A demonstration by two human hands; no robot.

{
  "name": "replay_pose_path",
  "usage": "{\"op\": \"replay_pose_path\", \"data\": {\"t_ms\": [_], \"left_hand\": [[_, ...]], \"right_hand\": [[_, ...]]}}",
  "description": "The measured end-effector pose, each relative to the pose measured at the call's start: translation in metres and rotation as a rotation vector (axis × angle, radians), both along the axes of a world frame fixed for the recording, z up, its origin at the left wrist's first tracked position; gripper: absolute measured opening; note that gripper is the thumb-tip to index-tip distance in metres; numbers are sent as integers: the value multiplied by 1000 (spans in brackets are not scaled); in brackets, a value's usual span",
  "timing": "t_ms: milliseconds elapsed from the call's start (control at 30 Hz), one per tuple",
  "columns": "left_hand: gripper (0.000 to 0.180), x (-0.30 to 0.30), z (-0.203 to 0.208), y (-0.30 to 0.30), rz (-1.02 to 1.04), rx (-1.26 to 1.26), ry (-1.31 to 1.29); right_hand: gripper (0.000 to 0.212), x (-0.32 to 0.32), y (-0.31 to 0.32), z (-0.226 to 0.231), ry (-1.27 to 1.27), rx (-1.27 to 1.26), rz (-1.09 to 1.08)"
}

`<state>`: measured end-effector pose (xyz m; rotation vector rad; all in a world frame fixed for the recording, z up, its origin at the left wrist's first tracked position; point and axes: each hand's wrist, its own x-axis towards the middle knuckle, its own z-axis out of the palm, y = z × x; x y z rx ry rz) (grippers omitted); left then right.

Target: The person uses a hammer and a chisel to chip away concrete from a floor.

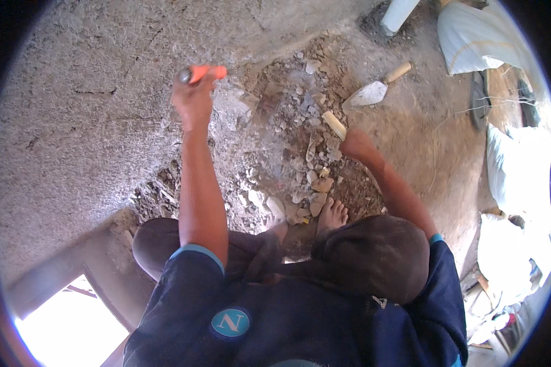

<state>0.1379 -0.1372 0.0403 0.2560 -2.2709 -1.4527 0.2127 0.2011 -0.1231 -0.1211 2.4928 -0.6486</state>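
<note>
My left hand is closed round an orange cylinder-shaped tool with a round grey end, held up close to the rough wall. What kind of tool it is I cannot make out. Lower and to the right, my right hand grips a tool with a pale wooden handle, above the broken rubble. A dark end seems to stick out past the handle, too blurred to name. Just beyond that hand a pointing trowel with a wooden handle lies on the dirt, touched by neither hand.
Loose rubble and stone chips spread between the wall and my bare feet. A white pipe stands at the far side. White sacks and a dark sandal lie to the right. A bright opening is at lower left.
</note>
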Motion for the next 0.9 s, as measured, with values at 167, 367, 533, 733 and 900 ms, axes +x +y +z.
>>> {"op": "replay_pose_path", "data": {"t_ms": [167,367,533,733,900], "left_hand": [[37,-35,-39,12,-81,-722,-41],[50,-47,-36,3,-157,-789,-215],[41,-47,-10,-5,-345,-679,-195],[36,-54,-33,5,-443,-923,-205],[37,-56,-24,6,-514,-772,-302]], "right_hand": [[25,-6,-4,5,-133,35,-16],[22,2,-4,24,-206,-23,-120],[22,3,-4,12,-173,-55,-144],[23,-1,-4,9,-178,-61,-119],[24,3,-2,2,-114,-78,-135]]}}
